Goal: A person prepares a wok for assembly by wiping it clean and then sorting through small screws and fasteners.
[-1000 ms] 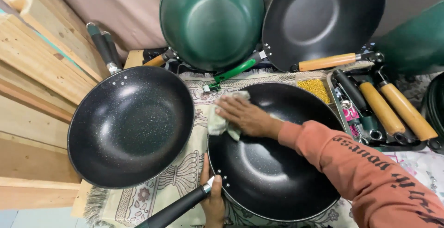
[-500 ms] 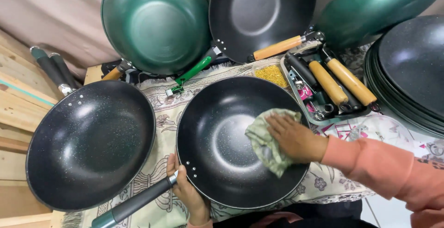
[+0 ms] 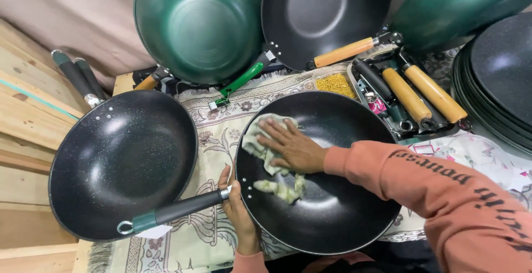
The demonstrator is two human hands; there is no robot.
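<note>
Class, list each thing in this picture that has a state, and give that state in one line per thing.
Black wok: flat on the patterned mat, being wiped inside.
Cloth: crumpled, pressed under the right hand.
Left hand: gripping the wok's rim by the handle.
Speckled wok: lying open side up, empty.
Green wok: propped upright.

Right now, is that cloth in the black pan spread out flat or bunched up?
Bunched up. The pale cloth lies crumpled in folds under the right hand, which presses it against the inside of the black pan.
</note>
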